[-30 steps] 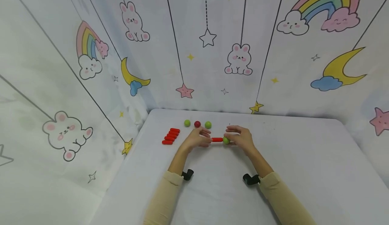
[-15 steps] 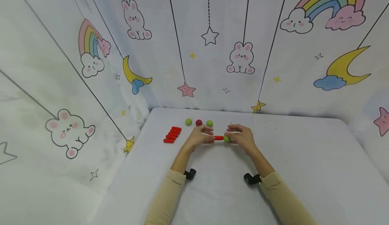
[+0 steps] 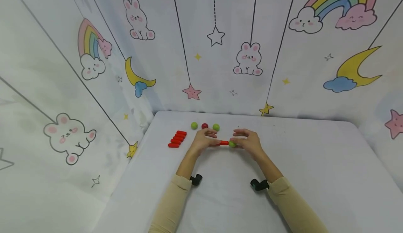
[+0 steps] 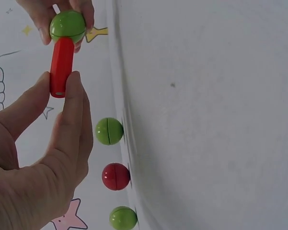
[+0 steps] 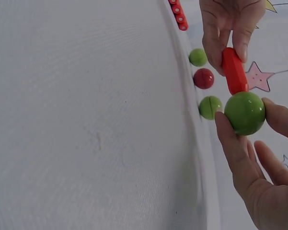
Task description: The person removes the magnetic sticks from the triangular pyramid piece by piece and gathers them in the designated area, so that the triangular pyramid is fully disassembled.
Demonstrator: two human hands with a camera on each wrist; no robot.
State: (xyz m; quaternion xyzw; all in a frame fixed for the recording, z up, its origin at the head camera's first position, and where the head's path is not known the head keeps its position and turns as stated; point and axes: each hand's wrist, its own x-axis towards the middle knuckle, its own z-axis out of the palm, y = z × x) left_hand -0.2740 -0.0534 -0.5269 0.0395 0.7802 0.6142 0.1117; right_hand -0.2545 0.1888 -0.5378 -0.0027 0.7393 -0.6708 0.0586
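My left hand (image 3: 201, 141) pinches one end of a red stick (image 4: 62, 67) between thumb and fingertips. The stick is short, with flat-sided faces. Its other end meets a glossy green ball (image 5: 245, 113), which my right hand (image 3: 250, 142) pinches between thumb and index finger. Stick and ball line up end to end between the two hands, above the white table. In the left wrist view the ball shows a groove around it, and the stick's near end has a small pale spot.
Beyond the hands, a green ball (image 3: 194, 125), a red ball (image 3: 205, 126) and another green ball (image 3: 216, 127) form a row on the white table (image 3: 315, 163). Several red sticks (image 3: 177, 139) lie side by side at the left. A patterned curtain (image 3: 214, 68) hangs behind.
Both hands keep their pinch on the red stick and the green ball. The left hand has come slightly nearer the right, and less of the stick shows between them.
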